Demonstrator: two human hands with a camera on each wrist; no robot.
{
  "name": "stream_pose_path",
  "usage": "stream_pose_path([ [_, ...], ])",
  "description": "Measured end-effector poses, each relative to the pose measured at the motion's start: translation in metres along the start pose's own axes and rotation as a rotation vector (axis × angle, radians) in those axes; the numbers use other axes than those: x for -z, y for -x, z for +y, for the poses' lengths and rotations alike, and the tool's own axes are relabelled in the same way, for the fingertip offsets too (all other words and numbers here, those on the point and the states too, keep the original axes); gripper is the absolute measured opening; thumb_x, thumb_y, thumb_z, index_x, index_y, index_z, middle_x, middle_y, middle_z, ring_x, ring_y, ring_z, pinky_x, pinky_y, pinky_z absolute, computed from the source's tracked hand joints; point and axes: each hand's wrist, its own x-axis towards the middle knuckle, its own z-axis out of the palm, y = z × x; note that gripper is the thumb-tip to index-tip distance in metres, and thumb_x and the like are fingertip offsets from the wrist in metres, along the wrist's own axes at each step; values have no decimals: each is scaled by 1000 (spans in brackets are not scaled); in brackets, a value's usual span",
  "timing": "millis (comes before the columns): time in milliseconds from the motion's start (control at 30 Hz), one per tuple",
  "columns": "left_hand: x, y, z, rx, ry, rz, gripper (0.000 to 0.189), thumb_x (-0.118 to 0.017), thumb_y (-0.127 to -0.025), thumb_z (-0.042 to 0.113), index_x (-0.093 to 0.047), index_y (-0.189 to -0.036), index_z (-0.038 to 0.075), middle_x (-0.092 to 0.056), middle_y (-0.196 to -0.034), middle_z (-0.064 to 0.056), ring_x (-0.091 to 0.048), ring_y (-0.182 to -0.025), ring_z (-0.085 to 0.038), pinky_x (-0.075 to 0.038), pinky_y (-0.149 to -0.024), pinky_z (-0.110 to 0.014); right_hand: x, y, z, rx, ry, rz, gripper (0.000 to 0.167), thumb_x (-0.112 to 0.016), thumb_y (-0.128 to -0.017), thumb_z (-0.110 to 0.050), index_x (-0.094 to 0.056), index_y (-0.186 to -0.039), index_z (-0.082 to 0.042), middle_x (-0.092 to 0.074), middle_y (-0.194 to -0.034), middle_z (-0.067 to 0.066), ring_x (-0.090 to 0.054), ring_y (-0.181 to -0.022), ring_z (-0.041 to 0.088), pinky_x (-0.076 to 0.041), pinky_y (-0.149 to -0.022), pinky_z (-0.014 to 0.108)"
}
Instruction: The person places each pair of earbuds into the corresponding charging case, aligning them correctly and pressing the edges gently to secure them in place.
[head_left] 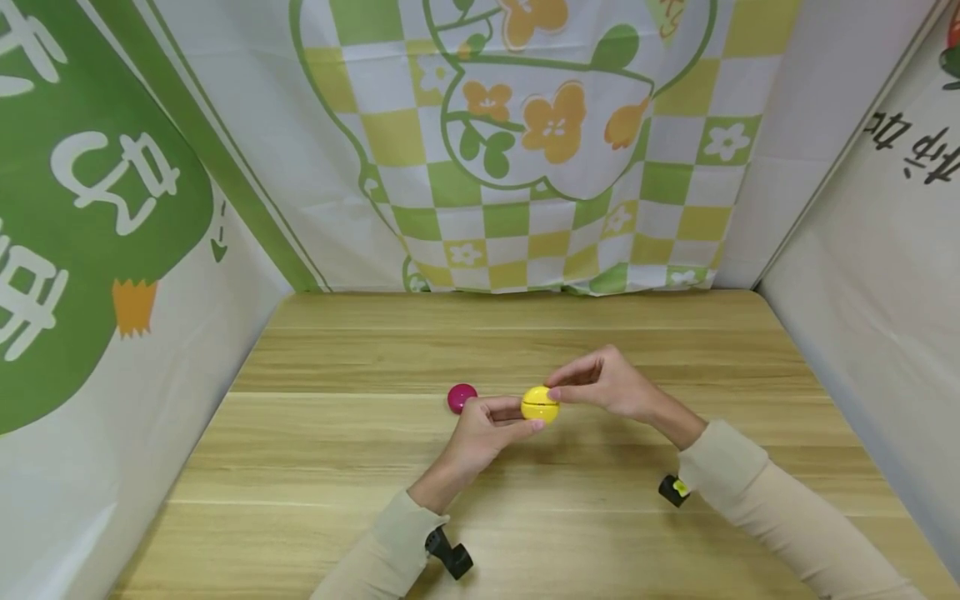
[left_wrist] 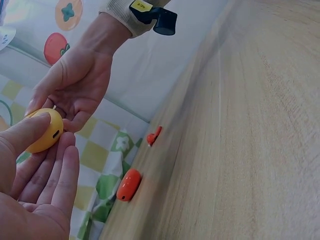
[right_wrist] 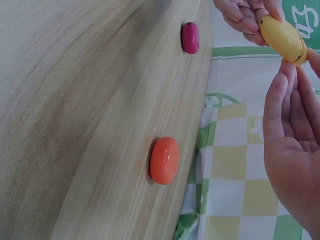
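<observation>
A glossy yellow earbud charging case (head_left: pixel 540 404) is held above the table between both hands, a dark seam line running across it. My left hand (head_left: pixel 480 433) pinches its near left side, thumb in front and fingers behind. From the right, my right hand (head_left: pixel 611 387) grips the far right part with thumb and fingers. In the left wrist view a small dark port slot shows on the yellow case (left_wrist: pixel 47 131). Fingers cover parts of it in the right wrist view, where the case (right_wrist: pixel 282 39) appears tilted.
A magenta case (head_left: pixel 461 398) lies on the wooden table (head_left: pixel 337 475) beyond my left hand. An orange case (right_wrist: pixel 165 160) rests there too, with a small orange earbud (left_wrist: pixel 154 136) near it; neither shows in the head view. Printed cloth walls (head_left: pixel 502 221) enclose the table.
</observation>
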Motion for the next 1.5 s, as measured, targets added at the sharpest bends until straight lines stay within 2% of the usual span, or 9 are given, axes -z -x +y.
stream_pose_path([
  [233,-1,1,1,32,-17,18,41,-86,-90,17,-75,-127,2,-77,-125,-16,-77,-111,-22,-64,-94,-30,-2,3,2,33,-27,-13,22,-79,-96,-10,-79,-114,2,-80,-110,22,-80,-92,17,-67,-79,32],
  [500,-2,2,-4,46,-7,64,40,-86,-91,19,-75,-125,2,-78,-122,-17,-77,-111,-24,-64,-94,-31,-7,2,8,58,-23,8,22,-77,-97,-8,-78,-114,4,-79,-109,23,-79,-89,14,-67,-78,29],
  [667,-2,4,-11,65,27,121,38,-85,-91,18,-75,-124,1,-80,-117,-16,-78,-104,-16,-64,-92,-28,-12,-3,13,4,11,40,21,-79,-97,-15,-80,-114,-3,-81,-109,16,-79,-91,20,-67,-82,43],
  [767,-1,5,-14,69,60,160,37,-84,-92,16,-75,-124,0,-80,-114,-15,-78,-102,-17,-64,-92,-29,-17,-7,17,-37,31,68,20,-80,-96,-20,-82,-113,-8,-82,-109,11,-79,-94,24,-66,-85,50],
  [933,3,8,-18,51,70,232,33,-82,-94,13,-75,-121,-4,-81,-110,-18,-80,-102,-28,-65,-91,-34,-24,-14,23,-74,57,90,24,-79,-97,-26,-81,-115,-10,-82,-113,8,-78,-98,19,-66,-88,43],
  [1067,6,9,-19,80,62,273,32,-81,-94,13,-75,-120,-4,-80,-108,-21,-80,-98,-27,-66,-87,-33,-29,-21,27,-121,54,104,28,-78,-98,-29,-81,-118,-10,-81,-115,9,-77,-99,18,-65,-89,38],
  [1267,8,10,-17,138,69,272,34,-78,-97,13,-71,-123,-8,-78,-115,-26,-79,-97,-17,-65,-90,-31,-34,-30,30,-206,64,134,27,-76,-100,-28,-80,-119,-9,-80,-117,11,-76,-100,20,-64,-92,41],
  [1367,9,10,-15,161,55,268,36,-76,-98,13,-69,-125,-9,-77,-119,-25,-77,-97,-13,-64,-92,-29,-38,-35,31,-247,99,153,26,-76,-100,-28,-81,-117,-9,-80,-117,10,-75,-100,17,-63,-92,38],
  [1500,11,11,-13,186,6,247,38,-74,-99,16,-69,-128,-8,-76,-121,-24,-74,-100,-11,-63,-95,-29,-43,-43,35,-254,156,169,23,-76,-99,-25,-82,-113,-7,-81,-114,11,-73,-99,14,-61,-85,27],
])
